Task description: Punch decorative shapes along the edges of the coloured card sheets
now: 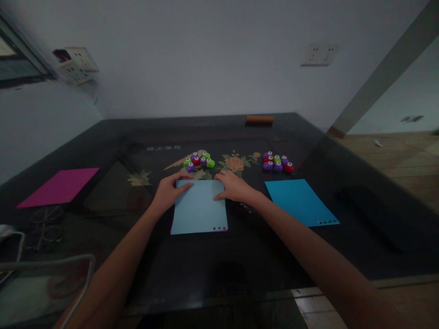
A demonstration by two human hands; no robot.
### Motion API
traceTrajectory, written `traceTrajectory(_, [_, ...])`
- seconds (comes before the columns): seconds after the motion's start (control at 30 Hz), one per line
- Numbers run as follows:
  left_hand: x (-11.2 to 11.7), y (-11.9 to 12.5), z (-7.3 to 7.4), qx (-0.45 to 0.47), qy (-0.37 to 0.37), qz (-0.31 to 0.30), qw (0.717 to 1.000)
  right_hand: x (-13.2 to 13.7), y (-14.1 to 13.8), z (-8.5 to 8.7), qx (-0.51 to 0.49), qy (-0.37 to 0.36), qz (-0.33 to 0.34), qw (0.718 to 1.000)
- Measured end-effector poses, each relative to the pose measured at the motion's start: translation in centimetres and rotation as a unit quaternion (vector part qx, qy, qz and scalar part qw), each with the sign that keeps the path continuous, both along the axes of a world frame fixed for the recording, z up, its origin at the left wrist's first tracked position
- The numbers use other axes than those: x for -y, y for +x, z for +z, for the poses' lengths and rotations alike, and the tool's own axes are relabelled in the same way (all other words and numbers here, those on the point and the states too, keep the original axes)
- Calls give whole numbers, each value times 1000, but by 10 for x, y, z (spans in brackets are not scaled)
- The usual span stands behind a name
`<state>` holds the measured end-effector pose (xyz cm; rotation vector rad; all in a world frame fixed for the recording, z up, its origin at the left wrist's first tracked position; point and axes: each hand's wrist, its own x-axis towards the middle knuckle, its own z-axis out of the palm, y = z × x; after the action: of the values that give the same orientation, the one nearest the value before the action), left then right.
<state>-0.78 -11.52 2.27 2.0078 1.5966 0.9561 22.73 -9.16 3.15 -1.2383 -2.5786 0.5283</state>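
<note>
A pale blue paper sheet [200, 210] lies flat on the dark glass table [219, 265] in front of me, with small punched holes along its near right corner. My left hand [169, 191] rests on the sheet's far left corner, fingers curled over the edge. My right hand [235, 186] lies flat on the far right corner, fingers stretched. Just beyond my hands sits a cluster of small coloured paper punches [199, 161], green, purple and red.
A second group of punches [277, 162] sits to the right, above a brighter blue sheet [300, 202]. A magenta sheet [59, 186] lies at far left, scissors [44, 224] near it. An orange block [259, 119] is at the table's far edge. Tiny paper bits [245, 208] lie by my right wrist.
</note>
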Motion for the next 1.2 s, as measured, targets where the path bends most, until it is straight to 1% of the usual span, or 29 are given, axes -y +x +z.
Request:
traceTrajectory(0.13, [-1, 0, 2, 5, -1, 36, 999, -5, 5, 5, -51, -36, -20, 998])
traceTrajectory(0.23, [-1, -1, 2, 40, -3, 53, 998, -9, 9, 9, -132, -103, -36, 985])
traceTrajectory(0.27, [-1, -1, 2, 60, -9, 57, 997, -9, 10, 10, -168, -140, -36, 975])
traceTrajectory(0.33, [-1, -1, 2, 106, -24, 64, 992, -10, 11, 10, -237, -219, -33, 946])
traceTrajectory(0.4, [-2, -1, 0, 151, -38, 70, 985, -9, 12, 10, -273, -295, -23, 915])
traceTrajectory(0.47, [-2, 0, -1, 185, -49, 78, 978, -7, 12, 11, -265, -351, -1, 898])
traceTrajectory(0.53, [-3, 0, -3, 207, -55, 90, 973, -5, 13, 13, -235, -380, 22, 895])
traceTrajectory(0.63, [-3, 2, -4, 232, -58, 98, 966, -2, 13, 14, -192, -382, 25, 904])
traceTrajectory(0.7, [-3, 4, -4, 263, -61, 93, 958, -3, 13, 14, -181, -376, 20, 909])
traceTrajectory(0.8, [-2, 7, -3, 338, -76, 79, 935, -5, 13, 10, -196, -365, 1, 910])
traceTrajectory(0.9, [-2, 9, -4, 398, -112, 63, 908, -10, 16, 7, -224, -357, -32, 906])
traceTrajectory(0.97, [-1, 10, -5, 410, -147, 50, 899, -13, 17, 6, -247, -347, -53, 903])
traceTrajectory(1.07, [1, 10, -7, 395, -198, 25, 897, -16, 20, 7, -259, -317, -93, 908])
traceTrajectory(1.13, [3, 11, -7, 387, -212, 18, 897, -17, 20, 9, -255, -306, -108, 911])
traceTrajectory(1.2, [4, 11, -7, 385, -208, 20, 899, -16, 20, 11, -259, -313, -101, 908])
